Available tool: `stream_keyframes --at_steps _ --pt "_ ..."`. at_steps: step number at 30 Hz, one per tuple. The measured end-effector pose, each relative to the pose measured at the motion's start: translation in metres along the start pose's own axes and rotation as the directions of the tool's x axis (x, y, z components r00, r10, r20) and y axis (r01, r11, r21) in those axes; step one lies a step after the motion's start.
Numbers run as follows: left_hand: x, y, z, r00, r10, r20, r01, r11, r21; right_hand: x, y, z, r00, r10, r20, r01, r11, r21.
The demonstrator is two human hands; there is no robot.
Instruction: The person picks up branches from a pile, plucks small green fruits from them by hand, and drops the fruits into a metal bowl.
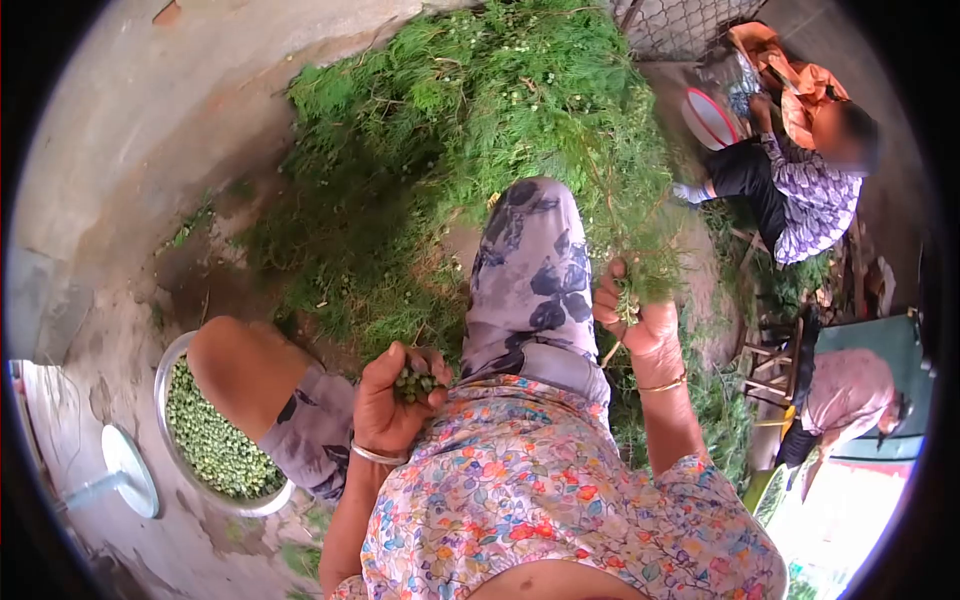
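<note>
My left hand point(398, 398) is cupped, with its fingers curled round several small green cones point(412, 386). A light bangle sits on that wrist. To the right of my raised knee, my right hand point(638, 312) grips the lower end of a feathery green branch point(625, 210), which reaches up toward the heap. The big heap of cut green branches point(490, 100) spreads in front of my knees. At the lower left, a round metal basin point(163, 400) holds many small green cones point(215, 440), partly hidden behind my other knee.
A person point(800, 180) in a patterned top sits at the upper right beside a red-rimmed basin point(710, 118) and an orange sack point(790, 80). Another person point(845, 395) bends near a wooden stool point(772, 370). A pale round disc point(130, 470) lies left of the metal basin.
</note>
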State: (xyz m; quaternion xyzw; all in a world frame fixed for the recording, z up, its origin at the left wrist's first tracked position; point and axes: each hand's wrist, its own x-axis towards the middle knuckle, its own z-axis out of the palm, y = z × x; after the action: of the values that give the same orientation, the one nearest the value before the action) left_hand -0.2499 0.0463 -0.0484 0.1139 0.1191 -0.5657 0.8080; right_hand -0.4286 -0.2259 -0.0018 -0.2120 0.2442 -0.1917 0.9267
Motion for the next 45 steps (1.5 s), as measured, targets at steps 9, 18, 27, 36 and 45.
stream_keyframes --at_steps 9,18,27,36,45 --pt "0.019 -0.016 0.062 0.997 -0.008 -0.078 0.057 0.757 0.651 0.015 0.052 0.049 0.984 -0.08 -0.162 0.039 0.968 -0.247" --pt "0.03 -0.043 0.055 0.973 0.192 -0.125 -0.053 0.721 0.691 0.026 0.108 0.058 0.915 -0.403 -0.005 0.227 0.524 -0.821" --pt "0.038 -0.047 0.042 0.969 0.246 0.01 -0.159 0.594 0.789 0.018 0.108 0.067 0.859 -0.495 0.131 0.297 0.272 -0.915" --pt "0.03 -0.042 0.044 0.971 0.216 -0.105 -0.032 0.551 0.834 0.013 0.109 0.07 0.859 -0.494 0.139 0.288 0.24 -0.927" --pt "0.028 -0.024 0.026 0.963 -0.166 -0.212 0.265 0.721 0.64 0.022 0.098 0.054 0.845 -0.533 -0.045 0.233 0.443 -0.866"
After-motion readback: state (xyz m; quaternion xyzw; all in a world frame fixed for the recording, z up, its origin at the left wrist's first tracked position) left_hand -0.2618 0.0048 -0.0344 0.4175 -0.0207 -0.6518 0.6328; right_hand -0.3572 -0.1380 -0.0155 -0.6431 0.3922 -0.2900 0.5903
